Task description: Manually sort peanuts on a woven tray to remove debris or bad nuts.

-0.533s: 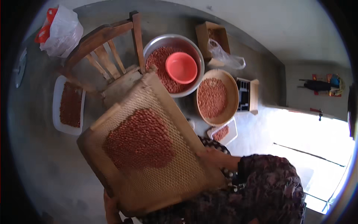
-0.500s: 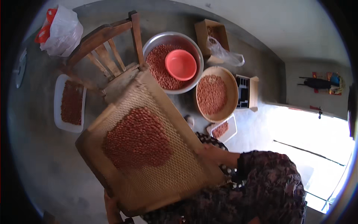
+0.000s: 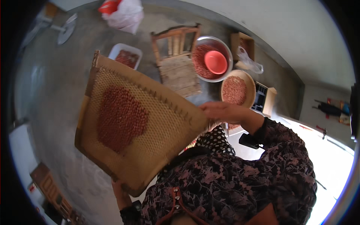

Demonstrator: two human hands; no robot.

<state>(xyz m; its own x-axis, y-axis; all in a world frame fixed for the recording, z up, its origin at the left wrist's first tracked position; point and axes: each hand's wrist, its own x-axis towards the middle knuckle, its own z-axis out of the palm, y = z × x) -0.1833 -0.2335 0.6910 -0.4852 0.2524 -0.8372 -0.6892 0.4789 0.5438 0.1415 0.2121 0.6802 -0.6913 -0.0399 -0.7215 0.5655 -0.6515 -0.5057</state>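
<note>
I hold a rectangular woven tray [image 3: 165,131] with raised edges, tilted in front of my body. A heap of red peanuts [image 3: 122,120] lies on its left half. My left hand [image 3: 119,190] is closed on the near left edge, with most of its fingers hidden beneath the tray. Over at the right corner, my right hand [image 3: 227,111] grips the rim, its fingers laid along the edge. Beyond the tray stands a wooden chair [image 3: 178,73] with a bare plank seat.
A metal basin [image 3: 228,52] of peanuts holds a red bowl [image 3: 216,62]. Nearby are a round basket [image 3: 249,88] of paler peanuts, a cardboard box [image 3: 247,41] and a black-slotted box [image 3: 268,101]. A white tub [image 3: 137,52] and a plastic bag [image 3: 127,17] are farther left.
The tray has come away from the chair and swung left, with the peanuts still on it. My view has turned left too, and the chair seat now shows.
</note>
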